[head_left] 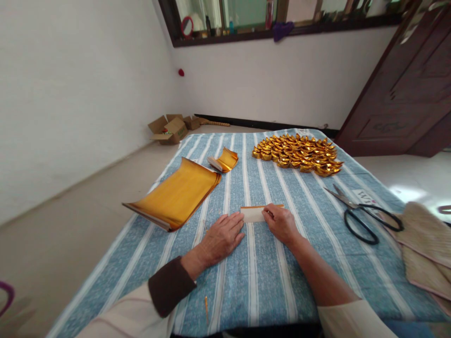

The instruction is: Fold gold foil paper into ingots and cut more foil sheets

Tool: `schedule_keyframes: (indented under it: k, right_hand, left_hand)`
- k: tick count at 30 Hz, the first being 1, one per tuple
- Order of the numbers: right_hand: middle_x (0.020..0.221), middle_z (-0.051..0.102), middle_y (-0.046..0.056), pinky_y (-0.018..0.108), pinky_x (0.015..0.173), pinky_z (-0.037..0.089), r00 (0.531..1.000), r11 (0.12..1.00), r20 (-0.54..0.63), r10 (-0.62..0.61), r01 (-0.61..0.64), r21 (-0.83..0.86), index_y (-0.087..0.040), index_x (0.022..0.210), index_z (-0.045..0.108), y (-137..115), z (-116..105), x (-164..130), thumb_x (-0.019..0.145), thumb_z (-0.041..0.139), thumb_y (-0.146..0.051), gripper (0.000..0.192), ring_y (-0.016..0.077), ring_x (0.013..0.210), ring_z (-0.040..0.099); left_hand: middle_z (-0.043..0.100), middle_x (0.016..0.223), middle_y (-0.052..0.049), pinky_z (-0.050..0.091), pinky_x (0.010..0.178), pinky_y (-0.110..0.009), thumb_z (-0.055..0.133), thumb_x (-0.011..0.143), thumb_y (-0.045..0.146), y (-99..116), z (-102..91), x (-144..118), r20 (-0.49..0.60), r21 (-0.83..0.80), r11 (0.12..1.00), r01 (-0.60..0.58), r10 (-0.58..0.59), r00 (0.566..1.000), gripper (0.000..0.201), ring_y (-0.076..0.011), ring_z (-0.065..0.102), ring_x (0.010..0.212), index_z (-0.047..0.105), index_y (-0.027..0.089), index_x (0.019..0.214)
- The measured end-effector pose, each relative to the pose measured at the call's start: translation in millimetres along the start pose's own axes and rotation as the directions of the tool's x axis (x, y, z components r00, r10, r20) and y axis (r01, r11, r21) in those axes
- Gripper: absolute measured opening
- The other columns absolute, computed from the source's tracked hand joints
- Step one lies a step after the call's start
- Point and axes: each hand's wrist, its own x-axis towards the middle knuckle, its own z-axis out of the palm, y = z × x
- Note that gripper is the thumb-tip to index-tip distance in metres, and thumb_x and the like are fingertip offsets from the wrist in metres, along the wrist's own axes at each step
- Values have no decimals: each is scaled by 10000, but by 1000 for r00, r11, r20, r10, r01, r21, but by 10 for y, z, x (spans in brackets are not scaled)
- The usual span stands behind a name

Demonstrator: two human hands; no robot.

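A small white-backed gold paper piece [252, 215] lies on the striped cloth, with a narrow gold strip showing along its far edge. My left hand [225, 234] rests flat at its left end, fingers stretched out and fingertips touching the edge. Curled over its right part, my right hand [281, 222] has thumb and fingers pinched together on the paper. Left of my hands is a stack of large gold paper sheets [179, 190], curling at the edges. Beyond it sits a smaller stack of gold paper [228, 160].
Many folded gold paper ingots [296, 152] stand grouped at the far right. Black-handled scissors [360, 209] lie open on the right, near a beige quilted cloth [426, 234]. A thin gold sliver [206, 307] lies near the front. Open cardboard boxes [171, 130] are on the floor.
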Motion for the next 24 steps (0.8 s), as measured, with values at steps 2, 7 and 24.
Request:
schedule_keyframes:
  k: [2,7,24]
  right_hand:
    - [721,661,12,235,627,339,1000,1000,13,1,-1,-28,-201,813,617,-26,-13,-4,924,438,-281,225,144,673,602]
    - [761,675,23,256,602,290,998,991,44,35,-28,-131,-198,808,617,-49,-66,-19,925,452,-258,211,149,677,597]
    - [812,689,23,269,594,253,981,917,-66,182,-194,-347,-211,870,630,81,-176,-3,936,471,-310,198,146,684,571]
  left_hand:
    - [591,1307,-154,468,983,-468,458,968,236,8,-2,5,-5,17,1000,7,-7,1000,276,-284,545,1225,600,110,1169]
    - [611,1274,-157,484,952,-464,466,960,240,14,19,16,-18,13,1000,0,0,1000,268,-288,564,1197,607,107,1145]
    - [631,1210,-179,493,945,-479,465,951,194,-39,93,34,-184,-42,996,-78,69,980,248,-293,581,1159,619,91,1116]
